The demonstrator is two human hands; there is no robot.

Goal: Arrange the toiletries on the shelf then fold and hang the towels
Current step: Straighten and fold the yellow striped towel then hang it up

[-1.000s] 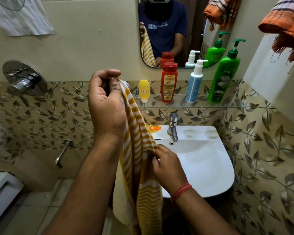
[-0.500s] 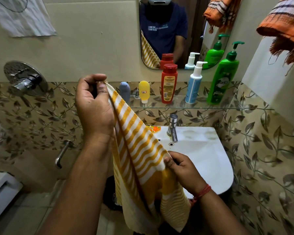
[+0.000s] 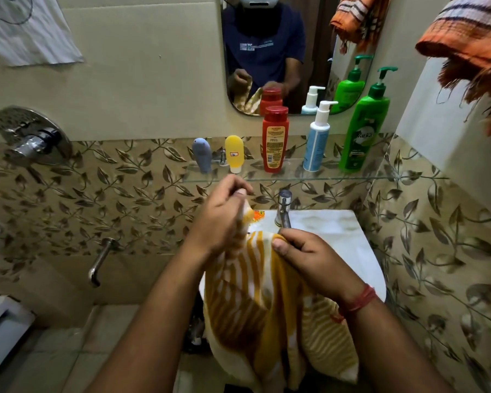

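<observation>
Over the white sink (image 3: pixel 349 245), both hands grip a yellow-and-white striped towel (image 3: pixel 267 302). The left hand (image 3: pixel 221 217) pinches the towel's upper edge between thumb and fingertips, raised just below the shelf. The right hand (image 3: pixel 312 259), a red thread band (image 3: pixel 357 300) at its wrist, clenches another part of the edge lower down, close in front of the chrome tap (image 3: pixel 284 208). Between and below the hands the cloth hangs bunched, draping over the front rim of the sink and down toward the floor.

Five toiletries stand upright in a row on the glass shelf (image 3: pixel 380 175), from left to right: a small grey-blue tube (image 3: pixel 202 155) on its cap, a small yellow tube (image 3: pixel 234 153) bearing a little white sticker whose marks are too small to read, a red bottle (image 3: pixel 275 139) with an orange label in unreadable fine print, a white-and-blue pump bottle (image 3: pixel 315 140), and a tall green pump bottle (image 3: pixel 363 129) on whose label "Vatika" can be read. A small orange packet (image 3: pixel 258 215) lies on the sink's back ledge beside the tap.

An orange striped towel (image 3: pixel 471 43) hangs at the upper right, and the mirror (image 3: pixel 309 38) reflects the person's dark blue shirt with a small blurred line of white print.
</observation>
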